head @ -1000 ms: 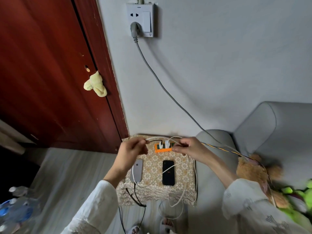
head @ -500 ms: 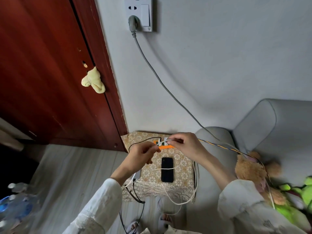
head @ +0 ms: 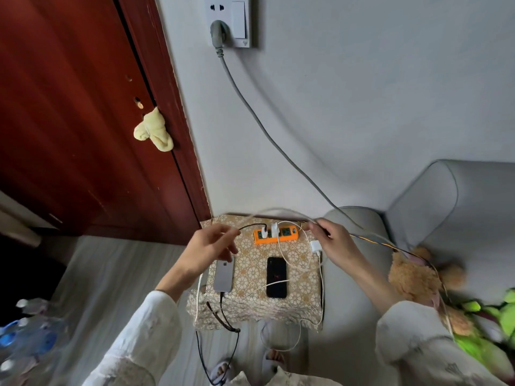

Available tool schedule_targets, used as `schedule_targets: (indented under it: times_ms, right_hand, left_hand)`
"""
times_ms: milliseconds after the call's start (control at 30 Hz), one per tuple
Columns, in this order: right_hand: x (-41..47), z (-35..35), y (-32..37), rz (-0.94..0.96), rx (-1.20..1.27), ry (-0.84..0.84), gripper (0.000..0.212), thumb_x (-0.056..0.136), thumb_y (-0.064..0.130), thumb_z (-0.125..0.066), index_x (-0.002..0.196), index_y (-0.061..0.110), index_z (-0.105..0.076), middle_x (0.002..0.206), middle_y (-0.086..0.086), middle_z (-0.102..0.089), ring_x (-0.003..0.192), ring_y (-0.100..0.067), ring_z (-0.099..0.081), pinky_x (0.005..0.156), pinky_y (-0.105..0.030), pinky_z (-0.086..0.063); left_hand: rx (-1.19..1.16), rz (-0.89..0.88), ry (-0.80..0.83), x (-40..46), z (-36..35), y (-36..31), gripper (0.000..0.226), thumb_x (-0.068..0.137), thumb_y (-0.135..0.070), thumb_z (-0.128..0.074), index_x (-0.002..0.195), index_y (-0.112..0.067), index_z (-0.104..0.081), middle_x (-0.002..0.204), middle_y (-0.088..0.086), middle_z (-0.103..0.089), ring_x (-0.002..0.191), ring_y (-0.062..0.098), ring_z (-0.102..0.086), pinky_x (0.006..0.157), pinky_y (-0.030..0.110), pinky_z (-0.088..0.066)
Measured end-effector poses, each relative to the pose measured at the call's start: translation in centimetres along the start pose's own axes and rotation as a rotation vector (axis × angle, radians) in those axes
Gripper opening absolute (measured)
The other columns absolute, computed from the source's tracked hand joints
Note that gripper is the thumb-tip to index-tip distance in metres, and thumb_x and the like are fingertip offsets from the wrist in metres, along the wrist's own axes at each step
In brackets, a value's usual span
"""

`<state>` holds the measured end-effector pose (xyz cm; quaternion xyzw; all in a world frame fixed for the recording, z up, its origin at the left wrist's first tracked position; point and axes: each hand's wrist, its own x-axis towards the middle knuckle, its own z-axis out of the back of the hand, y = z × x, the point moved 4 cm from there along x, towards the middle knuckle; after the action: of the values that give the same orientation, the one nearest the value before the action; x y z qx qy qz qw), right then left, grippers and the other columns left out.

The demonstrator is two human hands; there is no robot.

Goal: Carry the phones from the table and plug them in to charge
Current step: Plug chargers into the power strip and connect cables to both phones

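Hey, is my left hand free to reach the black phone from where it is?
Probably yes. The left hand hovers beside the black phone, with only patterned cloth between them. A white cable lies across the phone, so a lift may drag it.
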<state>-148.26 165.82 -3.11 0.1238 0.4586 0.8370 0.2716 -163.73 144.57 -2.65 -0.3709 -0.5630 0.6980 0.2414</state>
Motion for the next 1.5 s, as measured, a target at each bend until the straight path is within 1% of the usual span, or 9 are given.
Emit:
schedule_targets:
  times_ms: [133, 267, 567, 733, 900, 1067, 1200, 1367, 1500]
  right_hand:
    - [0.2, -1.3, 2.5, 0.113, -0.055, 0.066, 0.015, 0.091, 0.02, -0.055, 0.084, 0.025, -0.067, 0.049, 0.015, -0.051, 0.047, 0.002, -0.045, 0.046, -0.013, -0.03]
    - [0.8, -2.2, 3.1, 0.136, -0.102, 0.074, 0.016, 0.087, 0.018, -0.06, 0.097, 0.011, -0.071, 0.075, 0.018, -0.057, 0.065, 0.007, -0.054, 0.062, -0.004, -0.037]
    - [0.5, 0.6, -2.4, -0.224, -0.393, -0.143, 0.034, 0.087, 0.034, -0.058, 0.061, 0.012, -0.063, 0.056, 0.0, -0.045, 0.066, -0.03, -0.053, 0.058, -0.031, -0.033]
    - [1.0, -0.4, -2.1, -0.295, 0.067, -0.105, 0.02, 0.087, 0.02, -0.06, 0.071, 0.011, -0.068, 0.059, -0.003, -0.065, 0.048, -0.01, -0.06, 0.051, -0.021, -0.049]
    - [1.5, -2.8, 0.3, -0.179, 0.271, 0.112, 0.018, 0.087, 0.004, -0.057, 0.099, 0.009, -0.069, 0.08, -0.006, -0.071, 0.072, -0.013, -0.068, 0.069, -0.02, -0.056]
    - [2.1, -3.3, 1.0, -0.506, 1.068, 0.012, 0.01, 0.092, 0.005, -0.048, 0.091, 0.0, -0.057, 0.09, -0.018, -0.067, 0.08, -0.025, -0.067, 0.068, -0.027, -0.058]
    - [3.0, -2.7, 0.4, -0.721, 1.324, -0.128, 0.02, 0.096, 0.011, -0.042, 0.083, 0.0, -0.052, 0.083, -0.012, -0.06, 0.075, -0.016, -0.057, 0.066, -0.027, -0.048]
    - [3.3, -2.1, 0.1, -0.707, 1.136, -0.057, 0.013, 0.09, 0.007, -0.05, 0.086, 0.004, -0.062, 0.074, -0.005, -0.059, 0.065, -0.014, -0.056, 0.057, -0.026, -0.048]
    - [2.4, -3.1, 0.6, -0.544, 0.772, 0.215, 0.014, 0.088, 0.009, -0.055, 0.091, 0.007, -0.068, 0.077, -0.004, -0.07, 0.065, -0.015, -0.069, 0.057, -0.024, -0.054]
  left_hand:
    - [0.083, -0.058, 0.048, 0.4, -2.3, -1.3, 0.017, 0.084, -0.028, -0.06, 0.098, -0.019, -0.064, 0.059, -0.005, -0.056, 0.053, 0.005, -0.053, 0.058, 0.023, -0.052]
    - [0.069, -0.081, 0.124, 0.3, -4.1, -1.8, 0.011, 0.089, -0.013, -0.055, 0.089, -0.018, -0.065, 0.054, -0.005, -0.047, 0.048, 0.003, -0.047, 0.059, 0.025, -0.056]
    - [-0.334, 0.007, 0.069, 0.5, -1.2, -0.7, 0.02, 0.091, -0.012, -0.049, 0.075, -0.014, -0.062, 0.054, -0.005, -0.05, 0.05, 0.011, -0.046, 0.059, 0.022, -0.049]
    - [-0.065, 0.112, 0.215, 0.0, -2.2, -0.2, 0.034, 0.085, -0.043, -0.052, 0.089, -0.012, -0.065, 0.063, -0.004, -0.061, 0.06, 0.014, -0.054, 0.066, 0.027, -0.048]
    - [0.055, 0.102, 0.212, 0.1, -5.1, -0.6, 0.025, 0.091, -0.026, -0.05, 0.104, -0.007, -0.061, 0.063, 0.002, -0.057, 0.055, 0.014, -0.051, 0.058, 0.024, -0.045]
    - [0.102, 0.09, 0.259, -0.1, -6.6, 0.1, 0.014, 0.092, -0.012, -0.049, 0.099, -0.003, -0.058, 0.063, 0.004, -0.057, 0.053, 0.011, -0.052, 0.057, 0.02, -0.044]
    - [0.217, 0.112, 0.481, -0.7, -6.2, 0.8, 0.009, 0.092, -0.013, -0.05, 0.091, -0.01, -0.058, 0.074, 0.004, -0.064, 0.069, 0.016, -0.06, 0.067, 0.023, -0.046]
    - [0.31, 0.19, 0.465, -0.7, -5.0, 2.5, 0.018, 0.092, -0.016, -0.049, 0.104, -0.011, -0.062, 0.099, 0.008, -0.069, 0.086, 0.014, -0.064, 0.077, 0.024, -0.049]
    - [0.199, 0.207, 0.225, 0.6, -4.3, 2.3, 0.03, 0.096, -0.021, -0.039, 0.121, -0.011, -0.053, 0.118, 0.006, -0.062, 0.103, 0.017, -0.06, 0.089, 0.029, -0.048]
